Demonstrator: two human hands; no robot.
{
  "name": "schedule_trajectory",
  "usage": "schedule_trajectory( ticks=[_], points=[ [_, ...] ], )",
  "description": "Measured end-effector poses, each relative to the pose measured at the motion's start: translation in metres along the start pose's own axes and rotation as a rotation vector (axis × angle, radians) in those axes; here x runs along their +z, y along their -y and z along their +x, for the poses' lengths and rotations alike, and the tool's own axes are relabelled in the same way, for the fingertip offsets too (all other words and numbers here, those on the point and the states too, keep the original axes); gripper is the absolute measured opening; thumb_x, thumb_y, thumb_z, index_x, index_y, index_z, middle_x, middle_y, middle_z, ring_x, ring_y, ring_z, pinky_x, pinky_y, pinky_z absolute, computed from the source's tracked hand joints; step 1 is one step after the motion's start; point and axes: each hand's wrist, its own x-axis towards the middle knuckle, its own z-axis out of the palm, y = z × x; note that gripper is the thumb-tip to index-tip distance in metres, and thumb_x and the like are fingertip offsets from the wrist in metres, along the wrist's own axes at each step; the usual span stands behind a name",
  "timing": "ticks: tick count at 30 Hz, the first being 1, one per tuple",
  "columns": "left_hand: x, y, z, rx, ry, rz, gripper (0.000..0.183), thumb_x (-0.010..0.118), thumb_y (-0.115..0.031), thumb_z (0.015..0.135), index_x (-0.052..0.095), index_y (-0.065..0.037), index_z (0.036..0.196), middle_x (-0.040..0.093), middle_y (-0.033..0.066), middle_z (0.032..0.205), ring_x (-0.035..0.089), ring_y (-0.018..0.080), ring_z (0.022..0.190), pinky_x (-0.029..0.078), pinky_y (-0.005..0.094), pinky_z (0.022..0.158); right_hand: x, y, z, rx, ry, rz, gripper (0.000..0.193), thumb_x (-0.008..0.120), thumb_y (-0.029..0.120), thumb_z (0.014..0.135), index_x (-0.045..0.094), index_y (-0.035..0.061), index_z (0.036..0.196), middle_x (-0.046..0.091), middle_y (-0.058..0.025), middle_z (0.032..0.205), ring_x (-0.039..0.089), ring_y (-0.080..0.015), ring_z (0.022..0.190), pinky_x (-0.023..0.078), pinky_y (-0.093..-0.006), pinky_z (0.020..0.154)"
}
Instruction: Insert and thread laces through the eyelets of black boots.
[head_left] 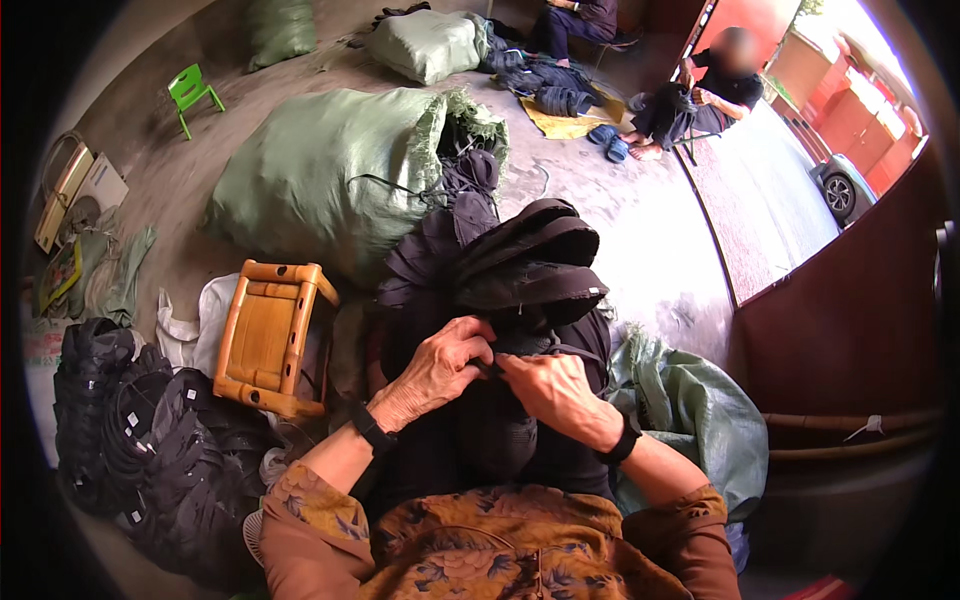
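Note:
My left hand point(432, 370) and my right hand point(548, 385) meet at the middle of a dark cloth piece point(500, 430) lying in my lap. Both pinch a thin black strap or cord on it, fingertips almost touching. Black bands sit on both wrists. Just beyond my hands rises a stack of folded dark cloth pieces point(520, 265). What exactly lies between my fingertips is too small to tell.
A small wooden stool point(268, 335) lies at my left. Black finished pieces point(150, 440) are heaped at lower left. Large green sacks point(320, 175) point(425, 42) lie ahead, another green sack point(690, 410) at my right. Two seated persons point(700, 95) work far back. A green plastic chair point(190, 92) stands far left.

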Motion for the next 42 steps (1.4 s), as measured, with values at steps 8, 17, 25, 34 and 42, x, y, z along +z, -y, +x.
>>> schedule_trajectory(
  ticks=[8, 17, 25, 34, 42],
  points=[
    [0.006, 0.003, -0.006, 0.024, -0.097, -0.029, 0.029, 0.072, 0.004, 0.067, 0.062, -0.004, 0.092, 0.061, 0.0101, 0.108, 0.059, 0.0328, 0.109, 0.05, 0.0396, 0.092, 0.016, -0.014, -0.002, -0.113, -0.114, 0.055, 0.009, 0.061, 0.01, 0.085, 0.055, 0.0068, 0.092, 0.063, -0.0097, 0.069, 0.066, -0.028, 0.065, 0.046, -0.0405, 0.05],
    [0.005, -0.004, -0.007, 0.091, -0.018, 0.071, 0.053, 0.072, 0.0, 0.07, 0.056, -0.007, 0.12, 0.054, 0.0147, 0.122, 0.057, 0.0369, 0.112, 0.05, 0.0428, 0.094, -0.216, -0.111, -0.071, 0.356, -0.859, -0.696, 0.013, 0.063, 0.019, 0.094, 0.07, 0.0096, 0.098, 0.061, -0.0064, 0.061, 0.057, -0.014, 0.048, 0.044, -0.0329, 0.046],
    [0.005, -0.009, -0.003, 0.09, 0.001, 0.063, 0.052, 0.07, -0.003, 0.073, 0.056, -0.009, 0.122, 0.055, 0.0178, 0.121, 0.059, 0.0389, 0.108, 0.052, 0.0434, 0.091, -0.246, -0.147, -0.121, 0.559, -0.931, 0.454, 0.017, 0.062, 0.013, 0.096, 0.068, 0.0006, 0.106, 0.066, -0.0006, 0.074, 0.057, -0.0059, 0.059, 0.046, -0.0196, 0.054],
    [0.019, -0.034, -0.011, 0.139, -0.197, 0.273, 0.03, 0.071, -0.003, 0.075, 0.061, -0.006, 0.104, 0.056, 0.0149, 0.113, 0.06, 0.034, 0.098, 0.054, 0.0403, 0.083, -0.281, -0.112, -0.11, 0.173, -0.857, 1.152, 0.031, 0.053, 0.012, 0.101, 0.054, -0.004, 0.127, 0.058, 0.0005, 0.076, 0.05, -0.0042, 0.058, 0.04, -0.0186, 0.052],
    [0.022, -0.039, -0.008, 0.248, -0.002, 0.656, 0.004, 0.066, -0.007, 0.077, 0.063, -0.007, 0.078, 0.055, 0.0098, 0.106, 0.055, 0.0251, 0.091, 0.05, 0.037, 0.074, -0.233, -0.119, -0.095, 0.399, -1.04, 1.208, 0.026, 0.053, 0.013, 0.101, 0.058, -0.0021, 0.121, 0.056, -0.0009, 0.071, 0.046, -0.0055, 0.054, 0.038, -0.0199, 0.05]
  ],
)
